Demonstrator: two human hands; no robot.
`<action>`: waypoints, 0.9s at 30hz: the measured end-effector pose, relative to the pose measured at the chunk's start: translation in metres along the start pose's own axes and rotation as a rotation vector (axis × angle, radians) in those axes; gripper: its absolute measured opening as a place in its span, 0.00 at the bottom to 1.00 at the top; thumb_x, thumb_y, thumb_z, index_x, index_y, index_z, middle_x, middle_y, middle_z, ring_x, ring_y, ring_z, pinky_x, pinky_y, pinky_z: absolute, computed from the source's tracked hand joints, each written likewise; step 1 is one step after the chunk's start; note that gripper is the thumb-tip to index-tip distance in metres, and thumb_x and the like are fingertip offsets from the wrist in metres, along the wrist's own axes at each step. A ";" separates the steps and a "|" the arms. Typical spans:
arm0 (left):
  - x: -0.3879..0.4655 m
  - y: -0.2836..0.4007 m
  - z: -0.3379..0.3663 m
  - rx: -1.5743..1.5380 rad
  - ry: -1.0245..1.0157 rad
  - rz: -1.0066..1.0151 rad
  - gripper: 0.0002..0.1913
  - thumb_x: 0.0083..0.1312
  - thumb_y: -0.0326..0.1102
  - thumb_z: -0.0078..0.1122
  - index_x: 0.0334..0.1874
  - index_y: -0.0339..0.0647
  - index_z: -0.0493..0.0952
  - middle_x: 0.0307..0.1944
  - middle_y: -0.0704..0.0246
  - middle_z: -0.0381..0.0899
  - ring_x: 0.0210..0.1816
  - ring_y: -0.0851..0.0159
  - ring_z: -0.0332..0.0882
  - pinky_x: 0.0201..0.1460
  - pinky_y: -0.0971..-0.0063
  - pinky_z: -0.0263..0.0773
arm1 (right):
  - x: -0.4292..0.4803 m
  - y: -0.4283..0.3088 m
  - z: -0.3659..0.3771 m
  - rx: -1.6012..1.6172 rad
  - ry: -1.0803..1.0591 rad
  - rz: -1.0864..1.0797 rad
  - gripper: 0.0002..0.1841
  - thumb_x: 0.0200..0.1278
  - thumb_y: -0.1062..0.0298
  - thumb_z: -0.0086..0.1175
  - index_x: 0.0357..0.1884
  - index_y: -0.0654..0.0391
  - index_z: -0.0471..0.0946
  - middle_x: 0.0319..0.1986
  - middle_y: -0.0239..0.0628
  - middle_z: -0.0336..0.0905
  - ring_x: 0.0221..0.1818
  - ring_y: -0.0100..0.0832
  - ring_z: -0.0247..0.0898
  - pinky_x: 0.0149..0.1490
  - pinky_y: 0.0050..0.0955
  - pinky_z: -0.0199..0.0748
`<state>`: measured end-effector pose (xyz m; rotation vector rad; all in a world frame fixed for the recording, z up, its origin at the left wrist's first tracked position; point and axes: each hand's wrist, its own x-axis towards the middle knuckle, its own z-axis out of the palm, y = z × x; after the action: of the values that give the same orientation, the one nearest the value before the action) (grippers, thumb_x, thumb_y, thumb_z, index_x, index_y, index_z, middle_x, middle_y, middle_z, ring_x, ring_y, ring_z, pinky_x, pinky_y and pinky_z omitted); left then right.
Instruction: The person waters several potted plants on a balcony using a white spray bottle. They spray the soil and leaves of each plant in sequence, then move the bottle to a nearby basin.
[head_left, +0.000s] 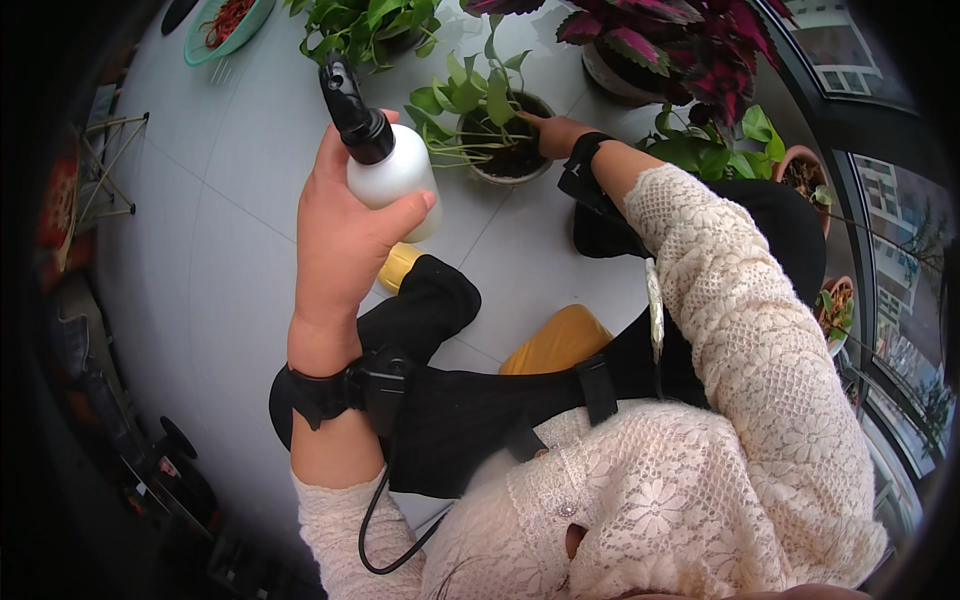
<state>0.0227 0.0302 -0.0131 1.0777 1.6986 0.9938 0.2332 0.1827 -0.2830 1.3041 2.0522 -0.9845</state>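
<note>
My left hand (345, 210) is wrapped around a white plastic spray bottle (394, 176) with a black trigger head (349, 112), held upright above the floor. At the right rim of a small plant pot (506, 176) is my right hand (559, 136). One finger reaches over the rim towards the stems; the other fingers are partly hidden, so whether they grip the rim or a stem cannot be told. A green trailing pothos plant (469, 94) grows from the dark soil in that pot, its pale stems hanging over the left side.
Another leafy green plant (360, 30) stands beyond, left of a potted red-purple coleus (675, 45). More green leaves (705, 150) and terracotta pots (802, 172) line the window side. A green basket (247, 37) holds red items at the upper left. A folding stool frame (112, 165) stands left.
</note>
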 end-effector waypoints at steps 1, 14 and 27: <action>0.000 0.000 0.000 0.008 0.001 0.003 0.29 0.46 0.31 0.65 0.55 0.39 0.70 0.42 0.67 0.77 0.41 0.68 0.77 0.48 0.73 0.73 | 0.001 0.001 0.001 0.000 0.010 -0.012 0.43 0.55 0.73 0.45 0.73 0.28 0.45 0.49 0.51 0.76 0.48 0.48 0.76 0.52 0.41 0.72; 0.001 -0.001 -0.001 0.024 0.001 0.055 0.29 0.46 0.33 0.66 0.54 0.40 0.71 0.43 0.67 0.77 0.43 0.67 0.77 0.49 0.72 0.72 | -0.019 0.007 0.000 0.207 -0.009 -0.040 0.38 0.58 0.71 0.45 0.72 0.32 0.52 0.46 0.49 0.78 0.46 0.48 0.76 0.50 0.41 0.72; -0.007 0.002 -0.005 -0.004 0.008 0.112 0.28 0.46 0.32 0.66 0.53 0.41 0.71 0.43 0.68 0.78 0.42 0.67 0.77 0.48 0.72 0.72 | -0.050 -0.002 0.013 0.001 0.175 -0.218 0.37 0.56 0.69 0.45 0.71 0.45 0.53 0.34 0.48 0.80 0.35 0.45 0.77 0.44 0.40 0.74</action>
<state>0.0201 0.0233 -0.0076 1.1785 1.6568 1.0729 0.2521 0.1451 -0.2537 1.2231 2.3674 -0.9935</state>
